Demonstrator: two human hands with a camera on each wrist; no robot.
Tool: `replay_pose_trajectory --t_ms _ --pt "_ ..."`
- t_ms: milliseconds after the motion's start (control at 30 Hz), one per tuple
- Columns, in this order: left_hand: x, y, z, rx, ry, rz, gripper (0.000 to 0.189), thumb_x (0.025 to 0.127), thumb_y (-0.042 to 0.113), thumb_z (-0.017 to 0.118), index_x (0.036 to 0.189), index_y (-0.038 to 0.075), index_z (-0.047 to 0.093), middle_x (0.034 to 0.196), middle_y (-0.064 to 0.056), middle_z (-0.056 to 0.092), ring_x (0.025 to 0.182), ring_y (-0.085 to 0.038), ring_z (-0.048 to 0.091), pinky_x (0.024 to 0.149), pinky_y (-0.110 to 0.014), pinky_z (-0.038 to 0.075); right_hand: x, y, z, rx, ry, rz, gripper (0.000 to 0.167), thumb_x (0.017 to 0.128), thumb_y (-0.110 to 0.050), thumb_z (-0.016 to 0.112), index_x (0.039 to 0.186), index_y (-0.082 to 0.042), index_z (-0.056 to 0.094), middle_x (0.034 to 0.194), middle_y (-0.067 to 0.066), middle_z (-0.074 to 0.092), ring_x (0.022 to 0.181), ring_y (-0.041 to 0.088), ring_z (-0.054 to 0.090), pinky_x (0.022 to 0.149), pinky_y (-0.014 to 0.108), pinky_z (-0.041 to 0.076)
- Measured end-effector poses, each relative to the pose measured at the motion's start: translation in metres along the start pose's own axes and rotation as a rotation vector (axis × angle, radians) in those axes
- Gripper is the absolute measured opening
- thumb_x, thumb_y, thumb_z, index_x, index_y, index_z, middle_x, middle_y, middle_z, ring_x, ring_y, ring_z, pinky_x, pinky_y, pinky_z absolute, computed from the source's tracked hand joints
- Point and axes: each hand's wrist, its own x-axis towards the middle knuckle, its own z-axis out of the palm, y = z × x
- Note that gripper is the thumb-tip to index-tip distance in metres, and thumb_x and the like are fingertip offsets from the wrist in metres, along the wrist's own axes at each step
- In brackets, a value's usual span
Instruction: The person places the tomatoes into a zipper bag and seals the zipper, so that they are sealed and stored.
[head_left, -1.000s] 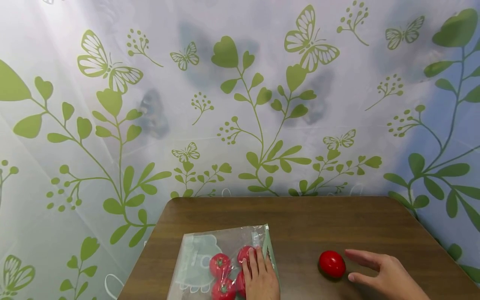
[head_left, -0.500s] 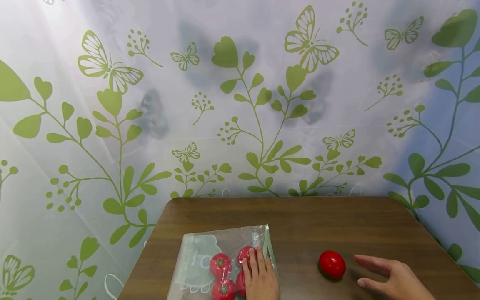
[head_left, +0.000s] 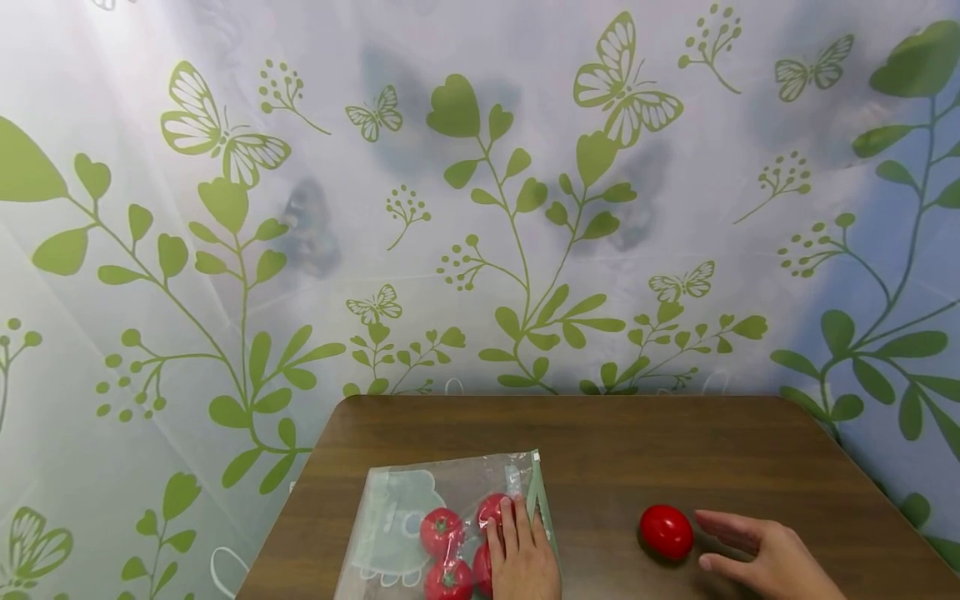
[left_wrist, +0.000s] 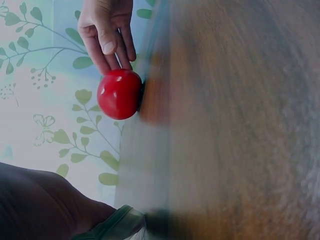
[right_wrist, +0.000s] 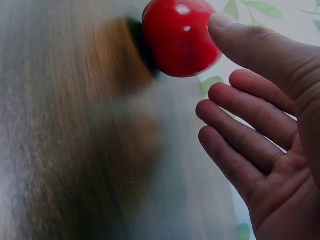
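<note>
A loose red tomato (head_left: 666, 532) lies on the wooden table at the right, glossy and smooth. Just to its right, my right hand (head_left: 772, 554) hovers with thumb and fingers spread apart, the gap facing the tomato. In the right wrist view the palm and straight fingers show, holding nothing. My left hand (head_left: 525, 557) lies with outstretched fingers on a clear plastic zip bag (head_left: 386, 542) with a pale print. Inside the bag are several red tomatoes (head_left: 441, 532) with green stem ends, partly covered by that hand. The green zip edge (head_left: 542, 500) faces the loose tomato.
The brown table (head_left: 585, 433) has rounded far corners. Behind it hangs a pale curtain (head_left: 480, 208) printed with green leaves and butterflies. A white loop of cord (head_left: 225, 571) shows left of the table.
My right hand drew back a little to the right from the loose tomato, then came partway back toward it. The left hand, the bag and the tomatoes stayed in place.
</note>
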Motion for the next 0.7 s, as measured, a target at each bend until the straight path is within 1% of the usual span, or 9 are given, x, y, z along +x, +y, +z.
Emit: replay_pose_trajectory --t_ms 67,233,367,433,500,533,600,700 --pt "0.000 0.000 0.001 0.015 0.025 0.004 0.039 0.104 0.030 0.065 0.140 0.017 0.072 0.161 -0.009 0.059 0.155 -0.032 0.050 0.126 -0.057 0.040 0.003 0.000 0.001 0.006 -0.003 0.004 0.064 0.098 -0.033 0.084 0.145 0.006 0.065 0.140 0.027 0.072 0.112 0.006 0.078 0.086 0.024 0.065" --pt "0.000 0.000 0.004 0.053 0.088 0.012 0.037 0.104 0.029 0.063 0.138 0.019 0.074 0.157 -0.008 0.063 0.153 -0.029 0.053 0.124 -0.054 0.042 0.008 0.001 0.004 0.019 -0.014 0.007 0.066 0.097 -0.033 0.085 0.146 0.006 0.064 0.141 0.027 0.071 0.111 -0.005 0.072 0.087 0.022 0.064" --pt "0.000 0.000 0.007 0.058 0.098 0.016 0.038 0.103 0.030 0.064 0.138 0.018 0.074 0.157 -0.008 0.062 0.153 -0.029 0.053 0.124 -0.054 0.042 0.011 0.001 0.008 0.038 -0.022 0.008 0.068 0.096 -0.033 0.085 0.147 0.007 0.063 0.142 0.028 0.071 0.111 -0.007 0.072 0.087 0.022 0.064" --pt "0.000 0.000 0.007 0.062 0.108 0.015 0.038 0.103 0.031 0.064 0.137 0.019 0.074 0.157 -0.008 0.063 0.152 -0.029 0.054 0.123 -0.053 0.042 0.012 0.000 0.010 0.032 -0.019 0.003 0.069 0.096 -0.034 0.085 0.147 0.007 0.063 0.141 0.028 0.071 0.111 -0.004 0.074 0.087 0.021 0.064" --pt "-0.001 0.000 0.007 0.072 0.129 0.013 0.037 0.102 0.030 0.065 0.136 0.019 0.075 0.156 -0.007 0.064 0.152 -0.028 0.055 0.122 -0.052 0.042 0.014 -0.002 0.011 0.022 -0.014 0.004 0.069 0.096 -0.035 0.085 0.146 0.007 0.064 0.139 0.028 0.072 0.112 0.003 0.077 0.086 0.022 0.064" --pt "0.000 0.000 0.007 0.069 0.123 0.013 0.037 0.102 0.030 0.064 0.136 0.019 0.075 0.156 -0.007 0.064 0.152 -0.028 0.054 0.123 -0.052 0.042 0.015 -0.002 0.012 0.012 -0.010 0.005 0.069 0.096 -0.035 0.085 0.146 0.007 0.064 0.139 0.028 0.072 0.112 0.008 0.079 0.086 0.023 0.065" --pt "0.000 0.000 0.005 0.054 0.099 0.015 0.037 0.103 0.029 0.064 0.137 0.018 0.075 0.157 -0.008 0.063 0.153 -0.029 0.053 0.123 -0.053 0.042 0.016 -0.004 0.013 -0.009 0.000 0.011 0.068 0.095 -0.036 0.086 0.145 0.006 0.065 0.137 0.026 0.074 0.112 0.013 0.080 0.086 0.024 0.065" --pt "0.001 -0.001 0.002 0.019 0.035 0.018 0.039 0.104 0.029 0.063 0.139 0.016 0.073 0.159 -0.010 0.061 0.155 -0.031 0.050 0.125 -0.055 0.041 0.019 -0.006 0.015 -0.032 0.014 0.022 0.069 0.094 -0.037 0.087 0.144 0.005 0.067 0.136 0.025 0.075 0.112 0.021 0.081 0.086 0.027 0.066"
